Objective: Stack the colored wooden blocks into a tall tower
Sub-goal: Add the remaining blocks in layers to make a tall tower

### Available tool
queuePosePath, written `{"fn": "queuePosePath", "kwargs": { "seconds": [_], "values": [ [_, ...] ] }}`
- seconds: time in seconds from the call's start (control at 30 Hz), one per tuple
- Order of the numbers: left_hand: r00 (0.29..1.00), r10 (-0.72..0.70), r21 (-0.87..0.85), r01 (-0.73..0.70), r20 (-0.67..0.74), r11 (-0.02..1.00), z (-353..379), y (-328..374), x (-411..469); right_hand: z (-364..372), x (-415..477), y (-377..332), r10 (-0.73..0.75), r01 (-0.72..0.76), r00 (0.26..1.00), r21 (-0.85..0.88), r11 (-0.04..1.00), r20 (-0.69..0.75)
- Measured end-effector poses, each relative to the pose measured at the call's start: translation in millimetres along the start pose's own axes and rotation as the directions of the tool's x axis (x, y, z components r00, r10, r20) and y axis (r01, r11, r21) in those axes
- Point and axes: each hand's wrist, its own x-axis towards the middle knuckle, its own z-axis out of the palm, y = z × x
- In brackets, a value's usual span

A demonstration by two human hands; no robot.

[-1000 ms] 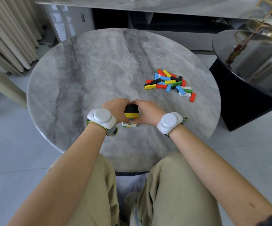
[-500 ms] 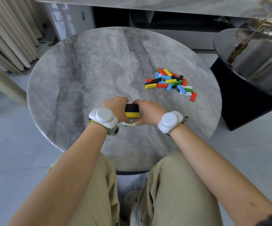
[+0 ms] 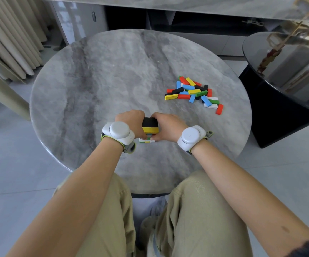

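Note:
A short block tower [image 3: 150, 127] stands near the front of the round grey marble table [image 3: 103, 80]. Its top layer is black, with yellow beneath and white, green and blue layers at the base. My left hand [image 3: 130, 119] holds the tower's left side with curled fingers. My right hand [image 3: 168, 125] curls round the right side, its fingertips low by the base. Most of the tower's sides are hidden by both hands. A loose pile of red, yellow, blue, green, black and white blocks [image 3: 194, 91] lies to the far right.
A dark glossy side table [image 3: 279, 71] stands close to the marble table's right edge. Curtains [image 3: 10, 34] hang at the left, and a low cabinet [image 3: 168, 13] runs along the back. My knees are under the near table edge.
Both hands stay at the tower's sides. The fingertips that met behind the tower have parted a little, showing more of the black top.

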Motion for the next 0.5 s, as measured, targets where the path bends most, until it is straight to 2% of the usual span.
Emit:
{"fn": "queuePosePath", "kwargs": {
  "seconds": [0.5],
  "values": [
    [1.0, 0.002, 0.028, -0.001, -0.017, 1.0, 2.8, 3.0, 1.6, 3.5, 2.8, -0.1, 0.011, -0.011, 1.0, -0.031, 0.999, -0.007]
  ]
}}
